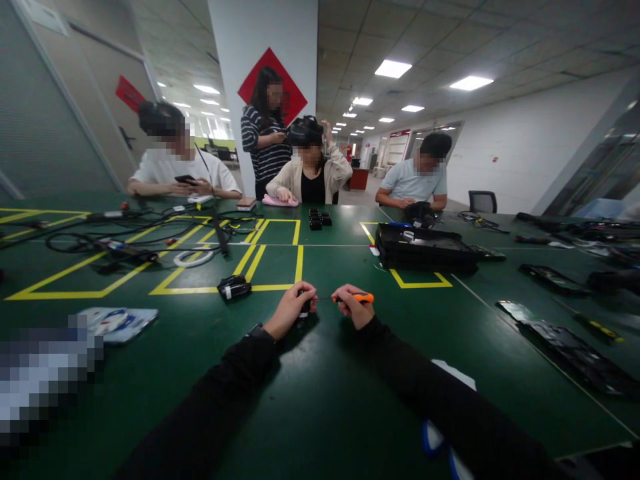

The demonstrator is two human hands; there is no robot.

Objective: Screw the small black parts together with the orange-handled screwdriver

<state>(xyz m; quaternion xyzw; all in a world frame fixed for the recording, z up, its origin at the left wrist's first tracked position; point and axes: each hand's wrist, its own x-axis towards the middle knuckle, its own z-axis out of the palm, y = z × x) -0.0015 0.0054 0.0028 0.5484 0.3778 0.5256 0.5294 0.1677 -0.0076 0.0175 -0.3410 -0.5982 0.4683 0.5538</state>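
two hands meet at the middle of the green worktop. the left hand has its fingers curled tight round a small dark part, mostly hidden, so what it is cannot be told. the right hand grips an orange-handled screwdriver, its thin shaft running toward 9 o'clock into that part. a black mouse-like device lies at 10 o'clock of the hands, near the yellow tape lines; a stack of black trays sits at 1 o'clock. other people sit along the far edge, at 12 o'clock. as i judge it, the tip could slip off and jab the left fingers, since the part is held in the air, not braced.
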